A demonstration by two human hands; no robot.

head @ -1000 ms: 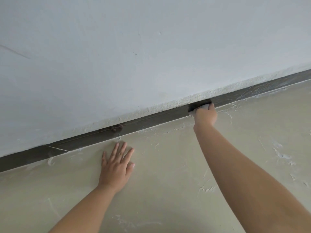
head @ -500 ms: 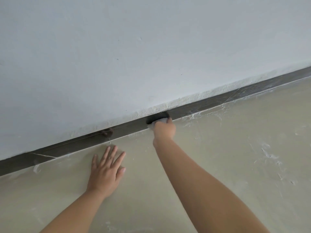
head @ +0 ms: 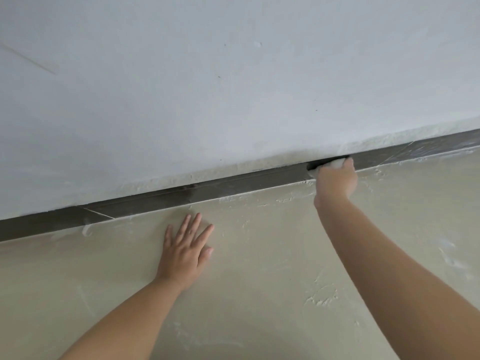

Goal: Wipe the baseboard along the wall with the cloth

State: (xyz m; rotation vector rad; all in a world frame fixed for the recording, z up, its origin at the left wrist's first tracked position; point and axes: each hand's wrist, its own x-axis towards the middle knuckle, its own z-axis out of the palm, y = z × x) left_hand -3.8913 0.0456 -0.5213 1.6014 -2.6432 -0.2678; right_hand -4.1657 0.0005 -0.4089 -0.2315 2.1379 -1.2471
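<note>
A dark grey baseboard runs diagonally from lower left to upper right where the white wall meets the floor. My right hand is closed around a white cloth and presses it against the baseboard right of centre. Only a small edge of the cloth shows above my fingers. My left hand lies flat on the floor with fingers spread, a short way in front of the baseboard and holding nothing.
The white wall fills the upper half. The beige floor carries white plaster smears and streaks, thickest along the baseboard and at the right. A thin white scratch crosses the baseboard at the left.
My right hand with the cloth slid left along the baseboard, then back to the right, to about where it was a second ago. My left hand has stayed flat on the floor.
</note>
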